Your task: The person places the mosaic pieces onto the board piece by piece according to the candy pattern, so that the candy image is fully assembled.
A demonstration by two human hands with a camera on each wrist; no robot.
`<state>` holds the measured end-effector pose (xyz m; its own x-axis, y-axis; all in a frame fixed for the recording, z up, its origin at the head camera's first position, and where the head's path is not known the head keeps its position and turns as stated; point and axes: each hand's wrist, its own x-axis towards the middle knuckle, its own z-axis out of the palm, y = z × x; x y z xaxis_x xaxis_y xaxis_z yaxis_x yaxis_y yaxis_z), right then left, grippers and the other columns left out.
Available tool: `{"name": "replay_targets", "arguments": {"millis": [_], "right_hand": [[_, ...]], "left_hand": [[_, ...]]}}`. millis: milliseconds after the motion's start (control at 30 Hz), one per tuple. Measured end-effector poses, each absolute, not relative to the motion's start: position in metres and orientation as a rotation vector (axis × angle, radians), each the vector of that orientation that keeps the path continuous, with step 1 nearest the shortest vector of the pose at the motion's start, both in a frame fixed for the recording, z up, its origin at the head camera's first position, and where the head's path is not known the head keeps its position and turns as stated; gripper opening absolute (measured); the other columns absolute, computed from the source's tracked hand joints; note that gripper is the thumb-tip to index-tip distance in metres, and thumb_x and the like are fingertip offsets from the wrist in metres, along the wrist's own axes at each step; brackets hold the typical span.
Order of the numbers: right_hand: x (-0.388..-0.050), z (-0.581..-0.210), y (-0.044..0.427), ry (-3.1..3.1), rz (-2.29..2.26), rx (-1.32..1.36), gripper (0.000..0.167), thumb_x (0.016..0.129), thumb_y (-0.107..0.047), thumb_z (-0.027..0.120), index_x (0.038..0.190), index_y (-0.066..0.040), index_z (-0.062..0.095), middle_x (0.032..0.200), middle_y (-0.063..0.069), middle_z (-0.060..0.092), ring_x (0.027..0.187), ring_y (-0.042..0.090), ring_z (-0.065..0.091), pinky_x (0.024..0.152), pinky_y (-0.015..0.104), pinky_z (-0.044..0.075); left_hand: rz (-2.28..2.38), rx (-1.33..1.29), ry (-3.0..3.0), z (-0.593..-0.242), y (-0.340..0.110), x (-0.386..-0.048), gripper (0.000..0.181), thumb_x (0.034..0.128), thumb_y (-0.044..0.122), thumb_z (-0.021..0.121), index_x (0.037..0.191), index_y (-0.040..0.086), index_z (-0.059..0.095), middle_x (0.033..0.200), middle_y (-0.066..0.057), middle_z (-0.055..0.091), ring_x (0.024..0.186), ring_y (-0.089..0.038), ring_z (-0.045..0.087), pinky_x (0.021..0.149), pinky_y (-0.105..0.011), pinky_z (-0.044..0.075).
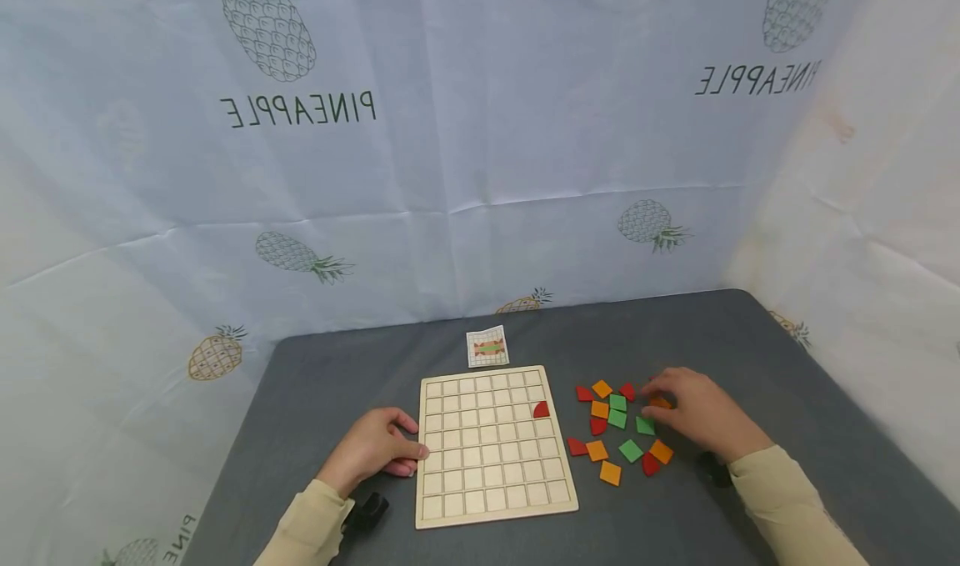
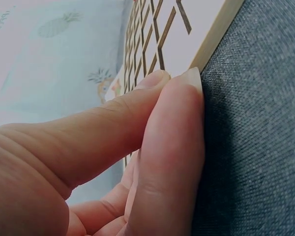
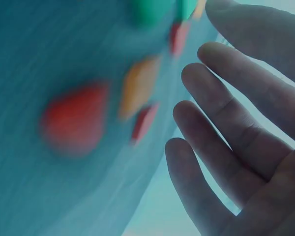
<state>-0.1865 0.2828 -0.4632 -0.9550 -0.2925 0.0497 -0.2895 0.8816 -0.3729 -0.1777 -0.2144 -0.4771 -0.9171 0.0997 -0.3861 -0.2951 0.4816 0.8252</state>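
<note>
A pale wooden grid board [image 1: 487, 458] lies on the table, with one red quarter-round piece [image 1: 542, 410] in a cell near its right edge. My left hand [image 1: 375, 443] pinches the board's left edge; in the left wrist view the thumb and a finger [image 2: 172, 123] meet at its rim. Over the right side of the loose pieces hovers my right hand [image 1: 693, 412], fingers spread and holding nothing in the right wrist view. An orange square [image 1: 660, 402] shows between its thumb and fingers. Close by are a green square [image 1: 645, 425] and a red piece [image 1: 627, 392].
Several more orange, green and red pieces, such as an orange square [image 1: 611, 473], lie scattered right of the board. Behind the board is a small pattern card [image 1: 487, 347]. A pineapple-print cloth [image 1: 465, 132] hangs behind the dark grey table [image 1: 337, 366].
</note>
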Motion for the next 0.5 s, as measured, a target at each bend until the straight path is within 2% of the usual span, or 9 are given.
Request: {"name": "replay_targets", "arguments": {"millis": [133, 300, 367, 500], "right_hand": [[-0.182, -0.467, 0.307, 3.066, -0.595, -0.388, 0.024, 0.090, -0.032, 0.089, 0.108, -0.017, 0.083, 0.114, 0.008, 0.078, 0.115, 0.044, 0.070, 0.093, 0.063, 0.060], [-0.182, -0.469, 0.315, 3.039, -0.605, -0.321, 0.032, 0.090, -0.036, 0.089, 0.110, -0.013, 0.082, 0.110, 0.006, 0.078, 0.109, 0.040, 0.072, 0.089, 0.060, 0.061], [-0.183, -0.470, 0.315, 3.029, -0.597, -0.300, 0.033, 0.090, -0.037, 0.089, 0.111, -0.012, 0.082, 0.108, 0.005, 0.077, 0.103, 0.034, 0.073, 0.084, 0.057, 0.062], [-0.185, -0.473, 0.313, 3.025, -0.582, -0.263, 0.032, 0.090, -0.037, 0.089, 0.109, -0.012, 0.083, 0.106, 0.005, 0.077, 0.098, 0.031, 0.073, 0.080, 0.055, 0.063]], "left_hand": [[1.409, -0.176, 2.357, -0.478, -0.216, -0.178, 0.045, 0.0820, 0.008, 0.095, 0.115, -0.002, 0.066, 0.086, -0.016, 0.070, 0.065, -0.019, 0.075, 0.062, -0.036, 0.068], [1.409, -0.182, 2.343, -0.477, -0.217, -0.177, 0.045, 0.0822, 0.009, 0.095, 0.116, -0.002, 0.066, 0.087, -0.017, 0.071, 0.066, -0.020, 0.075, 0.063, -0.037, 0.068], [1.411, -0.172, 2.331, -0.477, -0.218, -0.177, 0.046, 0.0826, 0.010, 0.095, 0.117, -0.002, 0.066, 0.088, -0.017, 0.072, 0.067, -0.020, 0.076, 0.063, -0.037, 0.068], [1.420, -0.156, 2.316, -0.476, -0.217, -0.177, 0.046, 0.0832, 0.011, 0.094, 0.117, -0.002, 0.066, 0.088, -0.017, 0.073, 0.067, -0.020, 0.076, 0.064, -0.037, 0.068]]}}
